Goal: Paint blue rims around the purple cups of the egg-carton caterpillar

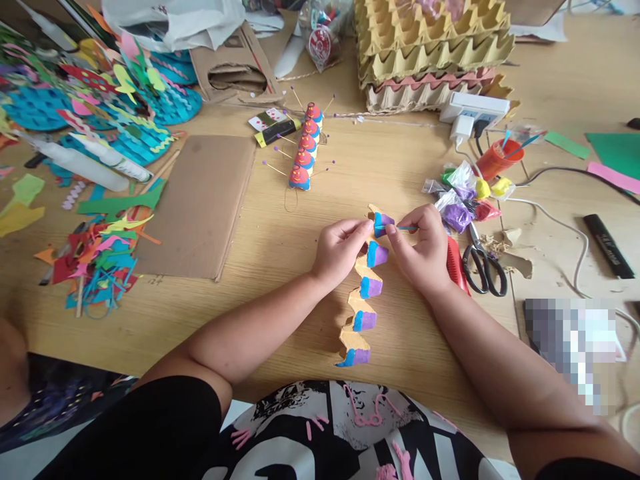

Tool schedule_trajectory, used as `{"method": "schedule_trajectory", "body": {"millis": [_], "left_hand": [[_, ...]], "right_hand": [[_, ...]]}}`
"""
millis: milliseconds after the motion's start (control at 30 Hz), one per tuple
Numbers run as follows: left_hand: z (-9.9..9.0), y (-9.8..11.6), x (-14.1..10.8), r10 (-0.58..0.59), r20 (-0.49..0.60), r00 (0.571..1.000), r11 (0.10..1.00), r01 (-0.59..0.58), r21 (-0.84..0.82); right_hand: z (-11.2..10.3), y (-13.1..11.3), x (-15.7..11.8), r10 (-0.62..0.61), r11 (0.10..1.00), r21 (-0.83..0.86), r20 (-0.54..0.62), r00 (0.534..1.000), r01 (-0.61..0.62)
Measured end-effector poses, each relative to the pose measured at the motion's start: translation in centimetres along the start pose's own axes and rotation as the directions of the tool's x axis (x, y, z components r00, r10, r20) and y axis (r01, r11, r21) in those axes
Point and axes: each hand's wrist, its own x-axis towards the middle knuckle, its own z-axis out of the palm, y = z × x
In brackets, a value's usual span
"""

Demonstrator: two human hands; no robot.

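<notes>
A strip of egg carton (371,287), its cups painted blue and purple over bare tan card, lies lengthwise in front of me. My left hand (340,250) pinches the far end of the strip between thumb and fingers. Close by on the right, my right hand (424,248) is closed around a thin blue stick (407,228), whose tip meets the farthest cup. Exactly how the tip touches the cup is hidden by my fingers. Farther back stands another egg-carton strip (307,148), painted red and blue with small faces and purple-tipped sticks poking out.
Black-handled scissors (484,267), bagged coloured clay (459,208) and an orange cup (500,159) sit to the right. Stacked egg trays (435,53) and a power strip (475,107) are behind. Leftward lie cardboard (197,207), paper scraps (107,257) and glue bottles (80,163).
</notes>
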Motion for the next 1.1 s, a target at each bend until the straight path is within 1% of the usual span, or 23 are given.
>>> {"method": "schedule_trajectory", "body": {"millis": [133, 333, 667, 800, 900, 1000, 1100], "left_hand": [[-0.04, -0.05, -0.04, 0.002, -0.016, 1.0, 1.0, -0.002, -0.001], [0.03, -0.04, 0.01, -0.023, -0.036, 0.999, 1.0, 0.023, -0.013], [0.09, -0.17, 0.07, -0.048, -0.061, 0.997, 0.998, 0.047, -0.032], [0.13, -0.16, 0.06, -0.035, -0.059, 0.998, 0.999, 0.033, -0.031], [0.15, -0.12, -0.04, -0.026, -0.05, 0.998, 0.999, 0.025, -0.034], [0.15, 0.0, -0.17, -0.015, -0.037, 0.999, 1.0, 0.015, -0.008], [0.16, 0.21, -0.27, 0.004, -0.036, 0.999, 1.0, -0.004, 0.018]], "right_hand": [[0.03, -0.03, 0.0, -0.052, 0.999, 0.004, 0.008, 0.999, 0.052], [0.07, -0.17, -0.06, -0.086, 0.996, -0.021, 0.0, 0.996, 0.086], [0.0, -0.1, -0.06, -0.103, 0.994, -0.035, 0.029, 0.994, 0.104], [-0.02, -0.22, -0.04, -0.078, 0.997, -0.027, 0.038, 0.996, 0.079], [0.0, -0.31, -0.04, -0.069, 0.998, 0.01, 0.02, 0.997, 0.069], [0.07, -0.31, -0.01, -0.038, 0.999, 0.015, 0.002, 0.999, 0.038], [0.1, -0.29, 0.0, -0.019, 1.0, 0.02, 0.011, 1.0, 0.019]]}}
